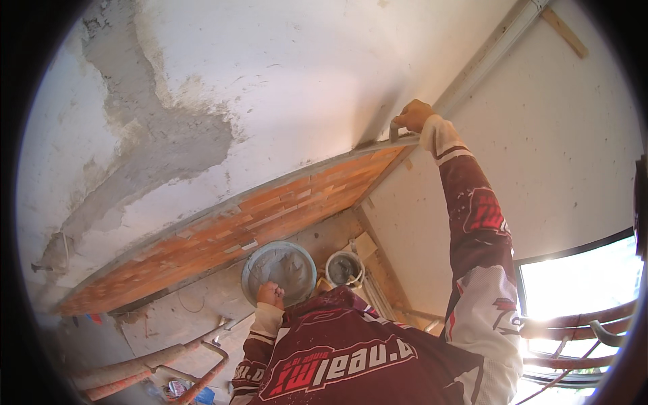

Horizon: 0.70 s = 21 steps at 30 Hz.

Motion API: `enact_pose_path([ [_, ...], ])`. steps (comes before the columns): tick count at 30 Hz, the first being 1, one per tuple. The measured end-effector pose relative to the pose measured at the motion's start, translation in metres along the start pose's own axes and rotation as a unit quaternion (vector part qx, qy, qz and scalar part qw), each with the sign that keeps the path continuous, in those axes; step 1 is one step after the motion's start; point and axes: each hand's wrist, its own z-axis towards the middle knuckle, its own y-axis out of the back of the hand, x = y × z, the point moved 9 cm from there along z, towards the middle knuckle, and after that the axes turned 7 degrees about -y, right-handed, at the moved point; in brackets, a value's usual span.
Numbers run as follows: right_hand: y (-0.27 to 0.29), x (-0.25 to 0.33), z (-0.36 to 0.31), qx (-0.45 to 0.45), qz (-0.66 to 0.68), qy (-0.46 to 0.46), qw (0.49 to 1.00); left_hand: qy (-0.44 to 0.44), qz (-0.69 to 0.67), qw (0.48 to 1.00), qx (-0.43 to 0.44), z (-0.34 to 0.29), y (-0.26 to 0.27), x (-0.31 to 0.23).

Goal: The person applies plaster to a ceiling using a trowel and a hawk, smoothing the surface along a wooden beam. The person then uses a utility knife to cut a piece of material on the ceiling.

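My right hand (415,116) reaches up to the far right end of the wall. It is closed on the grey handle of a trowel (394,132), whose flat blade lies along the strip above the orange brick cladding (283,206). The blade is seen nearly edge-on, and part of it is hidden. Low in front of me, my left hand (271,295) is closed on the near left rim of a round grey basin (312,262). Wet grey mortar (287,268) fills part of that basin.
A white bucket (329,271) with grey mix stands right of the basin. Rough grey patches (155,145) cross the white wall at left. Scaffold tubes (135,364) run at lower left, others (574,331) beside the bright window (584,277). A white side wall (540,148) rises at right.
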Motion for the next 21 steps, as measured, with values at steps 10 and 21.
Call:
enact_pose_path([
  [10,-0.008,-0.060,-0.092,-0.187,0.119,0.051,0.974,0.003,-0.018,1.000,0.020,0.010,0.007,0.001],
  [21,-0.104,-0.133,-0.153,-0.367,0.140,-0.044,0.919,0.032,0.045,0.998,-0.006,0.009,-0.004,-0.002],
])
